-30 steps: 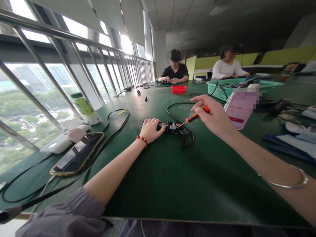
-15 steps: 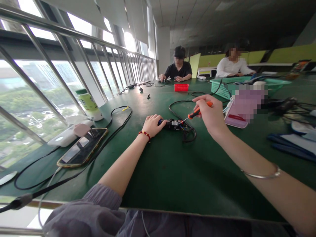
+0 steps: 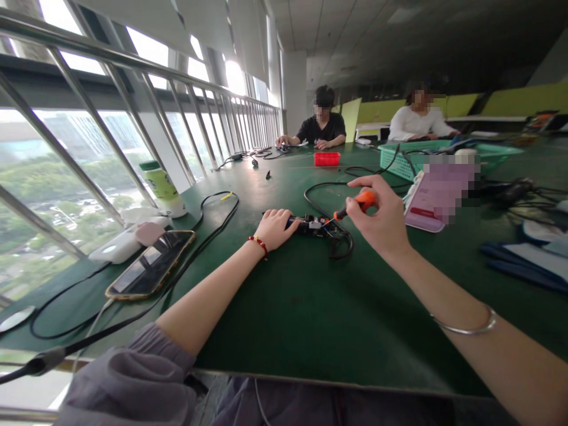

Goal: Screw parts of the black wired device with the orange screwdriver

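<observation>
Well in from the tabletop's (image 3: pixel 288 319) near edge, pinning a black device (image 3: pixel 313 226) by its left end, clamped under the left grip (image 3: pixel 276 229). Holding a screwdriver (image 3: pixel 341 213) clasped in the right grip (image 3: pixel 384 220), aimed at a slant toward the exposed wires (image 3: pixel 330 231). Could slip and nick a wire if pushed at this slant, or swing the device round if pressed at one end. Can perhaps read "00" on the pinkish phone (image 3: pixel 426 214); cannot make out lettering on the green bottle (image 3: pixel 162 188).

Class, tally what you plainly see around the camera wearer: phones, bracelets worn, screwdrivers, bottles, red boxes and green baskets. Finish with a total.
Phones: 2
Bracelets: 2
Screwdrivers: 1
Bottles: 1
Red boxes: 1
Green baskets: 1
Total: 8
</observation>
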Demonstrator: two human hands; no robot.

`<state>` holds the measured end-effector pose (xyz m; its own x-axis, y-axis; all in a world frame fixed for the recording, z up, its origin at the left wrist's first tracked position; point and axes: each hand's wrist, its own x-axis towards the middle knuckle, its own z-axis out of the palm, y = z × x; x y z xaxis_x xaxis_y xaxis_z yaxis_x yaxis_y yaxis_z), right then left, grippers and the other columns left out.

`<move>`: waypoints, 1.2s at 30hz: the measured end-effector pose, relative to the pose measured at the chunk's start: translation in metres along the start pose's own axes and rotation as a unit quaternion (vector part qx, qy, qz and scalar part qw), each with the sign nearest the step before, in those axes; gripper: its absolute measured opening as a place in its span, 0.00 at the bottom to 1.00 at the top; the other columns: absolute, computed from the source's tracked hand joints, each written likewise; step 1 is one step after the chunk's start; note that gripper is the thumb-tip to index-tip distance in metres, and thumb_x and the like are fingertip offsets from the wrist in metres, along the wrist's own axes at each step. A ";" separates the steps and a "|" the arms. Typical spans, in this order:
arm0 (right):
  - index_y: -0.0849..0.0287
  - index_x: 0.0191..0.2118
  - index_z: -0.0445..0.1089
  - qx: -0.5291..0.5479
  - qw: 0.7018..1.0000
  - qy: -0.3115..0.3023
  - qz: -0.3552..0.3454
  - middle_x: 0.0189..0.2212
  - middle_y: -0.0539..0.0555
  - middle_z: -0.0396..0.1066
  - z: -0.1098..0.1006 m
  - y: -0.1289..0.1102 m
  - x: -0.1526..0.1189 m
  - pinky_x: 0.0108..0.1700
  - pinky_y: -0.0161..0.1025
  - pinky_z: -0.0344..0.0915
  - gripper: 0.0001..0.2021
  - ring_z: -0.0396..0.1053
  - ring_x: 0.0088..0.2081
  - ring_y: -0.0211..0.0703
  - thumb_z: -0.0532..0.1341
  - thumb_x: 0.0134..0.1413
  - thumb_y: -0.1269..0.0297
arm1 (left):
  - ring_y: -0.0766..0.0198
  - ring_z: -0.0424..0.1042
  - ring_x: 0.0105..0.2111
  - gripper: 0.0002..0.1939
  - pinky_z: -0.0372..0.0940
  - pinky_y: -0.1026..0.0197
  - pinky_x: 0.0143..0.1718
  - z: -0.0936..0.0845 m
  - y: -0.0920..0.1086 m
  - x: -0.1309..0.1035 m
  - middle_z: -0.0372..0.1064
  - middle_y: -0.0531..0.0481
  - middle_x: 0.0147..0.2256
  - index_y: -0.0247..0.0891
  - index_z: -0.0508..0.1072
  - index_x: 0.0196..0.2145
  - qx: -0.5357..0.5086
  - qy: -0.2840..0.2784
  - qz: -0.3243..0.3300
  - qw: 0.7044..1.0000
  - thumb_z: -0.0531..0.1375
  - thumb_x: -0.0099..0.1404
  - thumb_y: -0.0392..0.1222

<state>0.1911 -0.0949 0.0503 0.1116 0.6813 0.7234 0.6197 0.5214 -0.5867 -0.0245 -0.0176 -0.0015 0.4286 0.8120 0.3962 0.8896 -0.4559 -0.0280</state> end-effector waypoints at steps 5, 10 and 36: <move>0.56 0.33 0.67 0.006 0.998 -0.030 0.049 0.19 0.48 0.63 0.001 0.006 0.003 0.27 0.36 0.57 0.08 0.62 0.22 0.39 0.54 0.48 0.61 | 0.55 0.67 0.44 0.22 0.56 0.54 0.49 -0.004 -0.001 0.000 0.69 0.44 0.42 0.37 0.67 0.43 0.005 -0.028 0.006 1.000 0.43 0.67 0.55; 0.57 0.23 0.66 -0.004 0.998 -0.041 0.057 0.20 0.50 0.64 0.000 0.003 0.005 0.32 0.38 0.59 0.12 0.63 0.26 0.40 0.56 0.49 0.55 | 0.54 0.67 0.45 0.21 0.57 0.53 0.48 -0.007 -0.002 -0.002 0.69 0.44 0.42 0.38 0.67 0.42 0.009 -0.040 0.001 0.999 0.45 0.67 0.55; 0.55 0.32 0.64 0.006 0.996 -0.033 0.079 0.20 0.47 0.60 0.000 0.014 0.007 0.27 0.38 0.59 0.10 0.62 0.23 0.39 0.55 0.50 0.54 | 0.51 0.66 0.44 0.23 0.57 0.53 0.48 -0.009 0.001 -0.002 0.68 0.41 0.43 0.34 0.66 0.45 0.038 -0.058 0.013 0.998 0.48 0.64 0.56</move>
<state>0.2002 -0.0828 0.0470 0.1548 0.7876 0.5965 0.5891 0.4111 -0.6957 -0.0256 -0.0232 0.0056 0.4626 0.8393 0.2858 0.8858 -0.4512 -0.1085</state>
